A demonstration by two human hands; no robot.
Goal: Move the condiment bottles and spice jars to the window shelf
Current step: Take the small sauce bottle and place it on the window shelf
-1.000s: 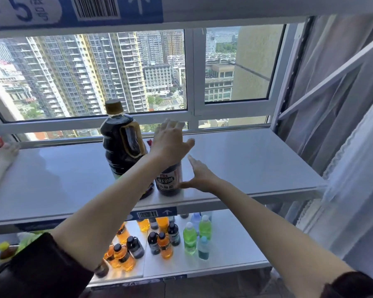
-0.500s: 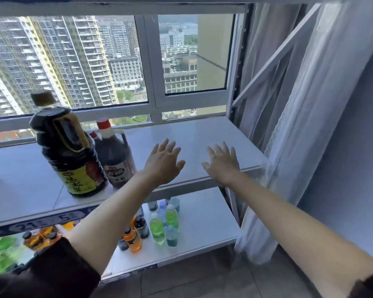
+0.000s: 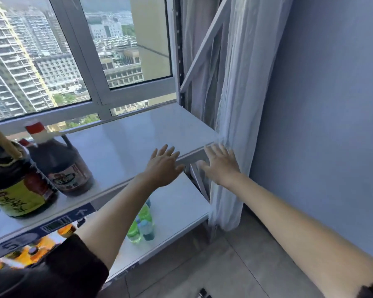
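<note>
Two dark condiment bottles stand on the white window shelf (image 3: 138, 134) at the left. The big one with a yellow label (image 3: 13, 186) is cut off by the left edge. Beside it stands a red-capped jug with a handle (image 3: 60, 164). My left hand (image 3: 163, 166) hovers with spread fingers over the shelf's front edge, holding nothing, well right of the jug. Near the shelf's right front corner my right hand (image 3: 221, 165) is likewise spread and empty, in front of the curtain.
A lower shelf (image 3: 181, 203) carries green and blue drink bottles (image 3: 141, 224) and orange ones (image 3: 30, 252) at the left. A sheer curtain (image 3: 230, 104) hangs at the right by a blue-grey wall. Tiled floor lies below. The window is behind the shelf.
My left hand has let go of the red-capped jug, which now stands on the shelf. Both hands have drawn away to the right, fingers spread, and my view has turned rightward.
</note>
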